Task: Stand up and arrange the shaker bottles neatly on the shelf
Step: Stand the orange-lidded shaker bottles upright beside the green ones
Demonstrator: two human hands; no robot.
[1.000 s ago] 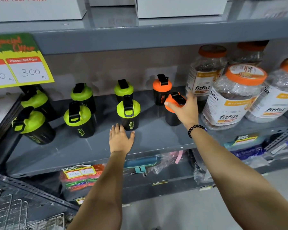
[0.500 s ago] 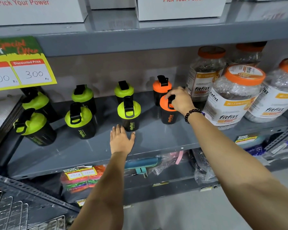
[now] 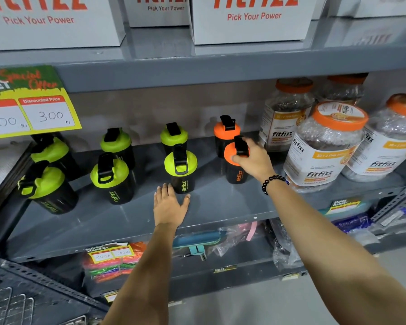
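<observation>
Black shaker bottles stand upright in two rows on the grey shelf (image 3: 220, 207). Several have green lids, among them a front one (image 3: 181, 171) and one further left (image 3: 110, 179). Two have orange lids: a back one (image 3: 226, 134) and a front one (image 3: 236, 170). My right hand (image 3: 253, 159) grips the front orange-lidded bottle by its lid, and the bottle rests upright on the shelf. My left hand (image 3: 170, 206) lies flat on the shelf, fingers spread, just in front of the front green-lidded bottle.
Large fitfizz jars (image 3: 324, 146) with orange lids crowd the shelf's right side, close to my right hand. White boxes (image 3: 251, 19) sit on the shelf above. A yellow price sign (image 3: 31, 106) hangs at the left. Packaged goods fill the lower shelf; a wire basket (image 3: 12, 303) is bottom left.
My right hand brought the tilted orange-lidded bottle down and stood it upright in front of the other orange one. It still holds the lid. The left hand has stayed flat on the shelf.
</observation>
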